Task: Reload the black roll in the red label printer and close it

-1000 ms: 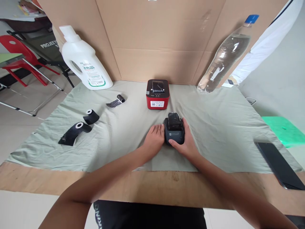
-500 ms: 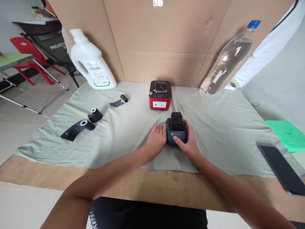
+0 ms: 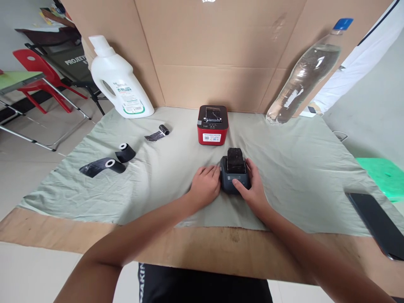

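A small dark grey portable label printer stands on the pale green cloth. A strip of black paper sticks up out of its top. My left hand lies on the cloth with its fingers out, their tips by the printer's left side. My right hand holds the printer's right side, its thumb across the front and its fingers along the edge. Behind it is a red and black printer with a short black strip on top. Black paper rolls rest on the left, their ends partly unrolled.
A white detergent bottle stands back left, and a clear bottle with a blue cap leans back right. A cardboard panel closes off the rear. A phone lies at the right front edge. Red chair beyond the table.
The loose end of the leftmost black roll has lifted from the cloth. My right thumb has slid slightly right on the printer's front. The view has shifted a little.
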Tool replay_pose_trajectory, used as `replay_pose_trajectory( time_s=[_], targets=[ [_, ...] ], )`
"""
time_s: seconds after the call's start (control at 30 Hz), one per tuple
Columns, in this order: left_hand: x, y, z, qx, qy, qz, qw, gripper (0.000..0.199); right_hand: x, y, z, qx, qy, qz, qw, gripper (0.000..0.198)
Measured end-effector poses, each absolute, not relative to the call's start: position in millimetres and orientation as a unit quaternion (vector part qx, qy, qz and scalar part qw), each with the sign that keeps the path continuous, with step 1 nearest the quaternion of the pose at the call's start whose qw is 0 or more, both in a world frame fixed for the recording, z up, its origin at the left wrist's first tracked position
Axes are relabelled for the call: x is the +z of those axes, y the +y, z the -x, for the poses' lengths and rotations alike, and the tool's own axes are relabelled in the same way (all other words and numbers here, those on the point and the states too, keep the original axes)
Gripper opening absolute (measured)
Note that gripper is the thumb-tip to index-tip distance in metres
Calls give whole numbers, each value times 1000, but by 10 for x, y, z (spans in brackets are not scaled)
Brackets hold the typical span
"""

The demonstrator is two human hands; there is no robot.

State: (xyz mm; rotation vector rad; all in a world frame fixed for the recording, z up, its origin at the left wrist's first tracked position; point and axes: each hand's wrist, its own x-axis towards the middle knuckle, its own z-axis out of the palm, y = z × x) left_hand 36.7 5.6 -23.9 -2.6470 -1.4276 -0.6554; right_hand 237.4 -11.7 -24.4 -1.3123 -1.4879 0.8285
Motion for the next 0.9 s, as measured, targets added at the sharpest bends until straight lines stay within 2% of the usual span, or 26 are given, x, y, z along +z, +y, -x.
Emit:
replay_pose_trajectory(
  time_s=[0.3,0.57,0.9],
  targets=[
    [-226,46,-345,-234,-464,854,5,44,-240,-122,-2382,349,-598,543,475,85],
    [-201,67,-376,-153,-457,876,12,50,-166,-142,-2374,308,-634,553,444,82],
    [-182,70,-403,-111,-452,884,43,50,-205,-128,-2372,305,-634,551,450,80]
  ],
)
